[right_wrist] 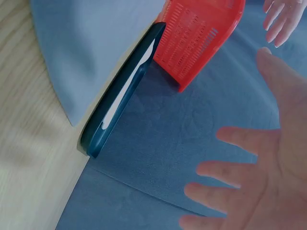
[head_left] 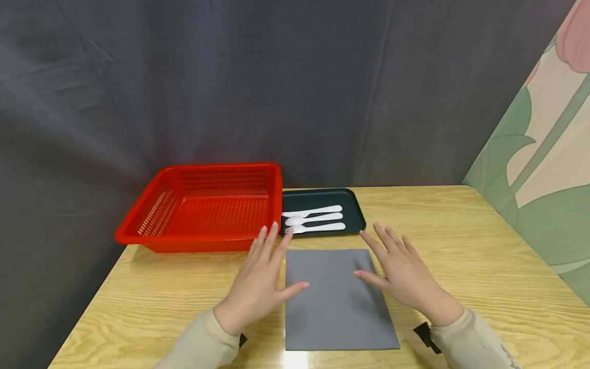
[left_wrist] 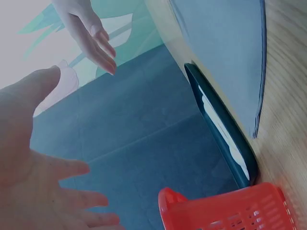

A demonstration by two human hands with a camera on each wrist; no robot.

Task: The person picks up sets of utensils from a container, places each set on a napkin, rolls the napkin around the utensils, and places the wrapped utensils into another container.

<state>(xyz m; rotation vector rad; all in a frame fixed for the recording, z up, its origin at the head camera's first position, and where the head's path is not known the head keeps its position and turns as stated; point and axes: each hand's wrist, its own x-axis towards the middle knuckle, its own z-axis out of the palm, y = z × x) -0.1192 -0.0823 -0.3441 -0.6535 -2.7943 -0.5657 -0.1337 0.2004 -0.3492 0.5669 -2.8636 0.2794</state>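
Both hands hover with fingers spread and hold nothing. My left hand (head_left: 258, 282) is over the left edge of a folded grey cloth (head_left: 338, 307), its fingertips near the red basket and the tray. On the cloth's other side is my right hand (head_left: 405, 271), its thumb reaching over the cloth. Behind the cloth lies a dark tray (head_left: 318, 197) bearing a white knife (head_left: 318, 210), a white spoon (head_left: 318, 218) and a white fork (head_left: 322, 227), side by side. The left ends of the cutlery are partly hidden by the basket's edge and my left fingertips.
A red perforated basket (head_left: 221, 218) stands at the back left, against the tray's left end. Behind the wooden table (head_left: 461, 246) hangs a dark grey curtain (head_left: 295, 92). A wall with a flower pattern (head_left: 553, 205) borders the right side.
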